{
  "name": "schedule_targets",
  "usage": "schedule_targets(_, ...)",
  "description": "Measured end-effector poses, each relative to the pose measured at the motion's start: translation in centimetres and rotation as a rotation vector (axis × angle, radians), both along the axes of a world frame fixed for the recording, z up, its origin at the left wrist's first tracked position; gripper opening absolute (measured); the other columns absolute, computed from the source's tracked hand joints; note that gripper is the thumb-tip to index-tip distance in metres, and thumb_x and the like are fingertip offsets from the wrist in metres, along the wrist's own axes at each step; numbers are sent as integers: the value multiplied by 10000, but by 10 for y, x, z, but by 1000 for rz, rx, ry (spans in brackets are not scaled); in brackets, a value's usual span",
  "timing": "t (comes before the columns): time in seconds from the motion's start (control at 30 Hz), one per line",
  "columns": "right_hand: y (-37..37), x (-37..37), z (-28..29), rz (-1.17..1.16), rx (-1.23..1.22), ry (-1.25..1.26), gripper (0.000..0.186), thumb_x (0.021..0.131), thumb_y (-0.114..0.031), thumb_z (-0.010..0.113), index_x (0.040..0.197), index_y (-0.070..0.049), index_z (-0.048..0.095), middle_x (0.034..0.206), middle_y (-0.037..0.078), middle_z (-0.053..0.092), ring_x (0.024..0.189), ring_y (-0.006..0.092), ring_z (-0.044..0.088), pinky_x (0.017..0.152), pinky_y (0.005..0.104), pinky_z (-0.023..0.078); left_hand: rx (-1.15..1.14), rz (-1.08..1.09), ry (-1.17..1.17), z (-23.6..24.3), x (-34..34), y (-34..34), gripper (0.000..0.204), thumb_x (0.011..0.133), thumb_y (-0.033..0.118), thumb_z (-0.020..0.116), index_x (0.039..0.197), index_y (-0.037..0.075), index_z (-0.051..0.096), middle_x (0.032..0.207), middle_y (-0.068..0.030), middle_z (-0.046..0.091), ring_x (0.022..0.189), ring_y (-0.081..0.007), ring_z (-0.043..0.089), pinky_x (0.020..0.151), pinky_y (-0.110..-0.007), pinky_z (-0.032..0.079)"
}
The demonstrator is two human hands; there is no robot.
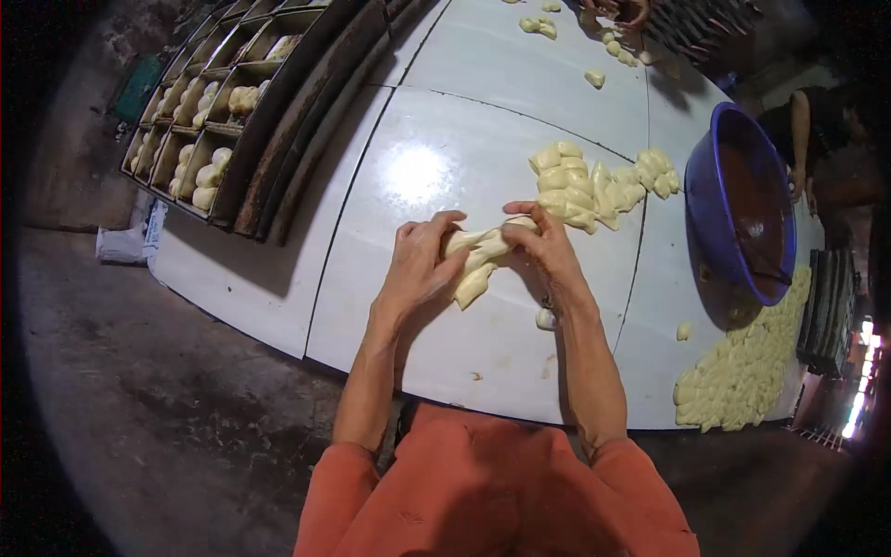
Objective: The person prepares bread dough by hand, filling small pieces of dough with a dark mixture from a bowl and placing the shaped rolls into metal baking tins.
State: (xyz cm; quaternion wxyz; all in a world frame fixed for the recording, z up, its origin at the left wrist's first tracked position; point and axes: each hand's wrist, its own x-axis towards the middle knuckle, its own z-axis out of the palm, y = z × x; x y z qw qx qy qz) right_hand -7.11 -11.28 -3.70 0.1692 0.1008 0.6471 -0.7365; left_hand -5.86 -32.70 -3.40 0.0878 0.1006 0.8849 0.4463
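Note:
Between my two hands a pale yellow piece of dough [488,243] is stretched out just above the white table. My left hand [422,255] pinches its left end with curled fingers. At the other end, the thumb and fingers of my right hand [545,243] close on the dough. Another dough piece [474,286] lies on the table right below, touching or close to the stretched one; I cannot tell which. Past my right hand sits a cluster of cut dough pieces [568,186], pressed side by side. A small whitish lump [546,319] shows beside my right wrist.
At the far left stands a divided metal baking tray [251,148] with dough balls in several compartments. A purple basin [719,200] with brown contents stands at the right, near a large spread of dough pieces [733,381]. Another person's hands [631,13] are at the far edge beside small dough lumps.

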Motion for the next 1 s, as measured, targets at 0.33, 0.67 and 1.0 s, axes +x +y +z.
schedule_targets(0.33,3,0,4,140,-65,-30,241,748,-108,754,951,-59,633,809,20,646,727,86,607,657,224,468,-188,-146,255,-16,-1,17,255,899,290,639,953,62,740,941,-95,711,1026,-280,640,1124,-612,245)
schedule_targets(0.67,67,18,38,-218,-355,-12,320,743,-58,746,1035,-76,616,873,38,631,748,120,602,724,262,508,-207,29,291,-12,0,26,295,901,188,517,973,13,743,1117,-203,672,1151,-335,562,1118,-559,264)
schedule_targets(1.0,100,43,45,-168,-418,18,370,925,-52,609,1286,20,564,1132,120,649,992,197,678,801,321,618,189,-205,-95,32,0,76,862,708,421,855,1404,30,529,1412,-217,520,1324,-320,479,1102,-468,371)
